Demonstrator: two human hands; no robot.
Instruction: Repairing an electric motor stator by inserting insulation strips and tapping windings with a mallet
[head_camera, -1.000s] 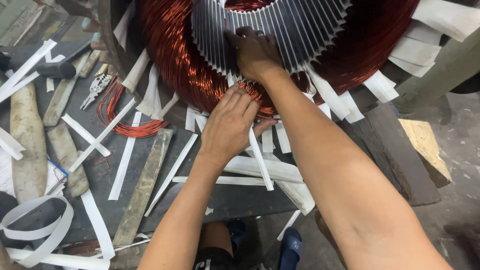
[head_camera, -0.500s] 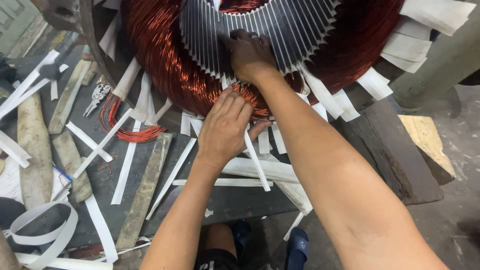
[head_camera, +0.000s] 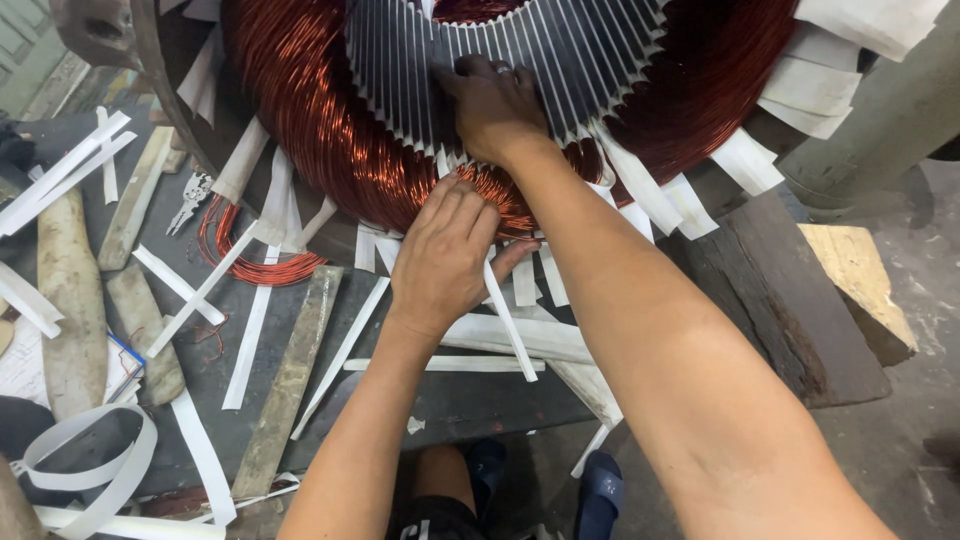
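Dark, grimy workshop floor fills the bottom of the frame, with blue sandals (head_camera: 598, 490) peeking out at lower centre, half hidden under the forearms. White insulation paper strips (head_camera: 250, 340) are scattered all over the left side, plus a few flat wooden sticks (head_camera: 288, 385) and a curled white band (head_camera: 85, 460) in the lower left corner that runs off the edge.

Mid-frame, the left hand (head_camera: 445, 255) lies flat, fingers together, fingertips pressed on the copper winding (head_camera: 330, 130) at the lower rim of the big motor stator (head_camera: 500, 60). A paper strip (head_camera: 505, 320) pokes out from under its palm, can't tell if the thumb is actually pinching it. Further up, the right hand (head_camera: 495, 105) is on the steel slotted core, fingers curled and pushing into the slots; the tips are hidden, so no idea what they're gripping, if anything.

The stator takes up the whole top of the frame and gets cut off by the upper edge. White paper wedges (head_camera: 740, 160) stick out around the coil. A loose loop of copper wire (head_camera: 245, 250) and small pliers (head_camera: 190, 200) sit at left, well apart from the hands. A dark wooden plank (head_camera: 770, 300) and a pale wood block (head_camera: 860, 280) crowd the right side; bare concrete shows only at far right.
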